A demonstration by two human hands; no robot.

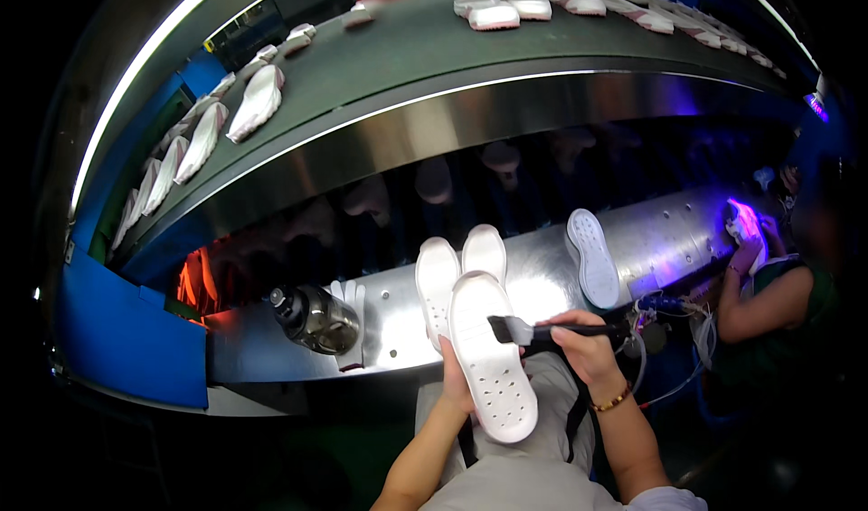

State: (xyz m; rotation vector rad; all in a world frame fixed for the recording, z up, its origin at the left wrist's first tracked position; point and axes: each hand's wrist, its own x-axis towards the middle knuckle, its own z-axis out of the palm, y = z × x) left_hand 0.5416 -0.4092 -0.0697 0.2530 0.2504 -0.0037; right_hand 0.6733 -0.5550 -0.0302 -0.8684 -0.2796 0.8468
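My left hand (457, 381) grips a white shoe sole (489, 366) by its left edge, holding it tilted over my lap. Small holes dot the sole's near half. In my right hand (586, 346) is a black-handled brush (515, 330), its dark bristles at the sole's upper surface; whether they touch it I cannot tell. Just beyond, two more white soles, a left one (438, 280) and a right one (485, 250), lie on the metal ledge, partly hidden by the held sole. Another white sole (593, 258) rests farther right on the ledge.
A dark transparent bottle (315, 319) stands at the ledge's left, beside a pale glove-like item (351, 321). Behind the ledge, a green conveyor belt (380, 68) carries several white shoe parts (258, 102). At right, a co-worker's arm (759, 307) reaches toward a purple-lit piece (745, 222).
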